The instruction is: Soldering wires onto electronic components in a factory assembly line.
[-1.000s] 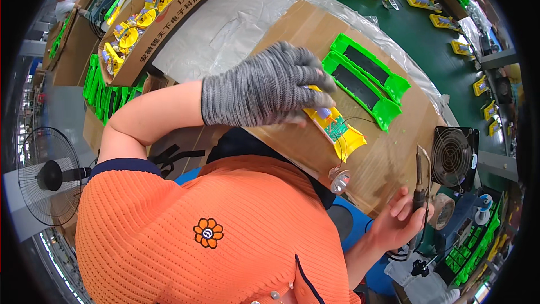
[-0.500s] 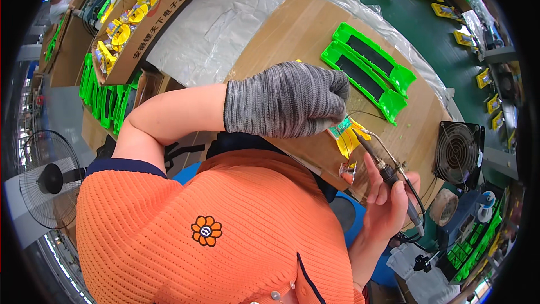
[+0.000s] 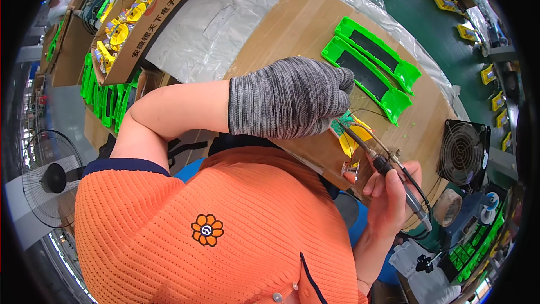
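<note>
My left hand [image 3: 292,98], in a grey knitted glove, is closed above the work, with its fingertips turned down and mostly hidden. Whatever it pinches is out of sight. Just beside it sits a small green circuit board [image 3: 341,124] on a yellow plastic part [image 3: 347,145], with thin wires around it. In my bare right hand [image 3: 388,197] is a soldering iron [image 3: 382,164], gripped like a pen. Its tip points up and left and reaches the board, though contact is hard to make out. A thin metal tube [image 3: 376,138] runs alongside the iron.
Two bright green plastic shells [image 3: 365,73] with dark strips lie beyond my hands on the wooden board [image 3: 281,28]. To the right stands a black square fan [image 3: 464,152]. At the left, a cardboard box [image 3: 163,17] holds yellow parts, near stacked green shells [image 3: 104,98].
The soldering iron's tip has moved left and up, closer to the circuit board. My left hand has shifted slightly right and stays closed.
</note>
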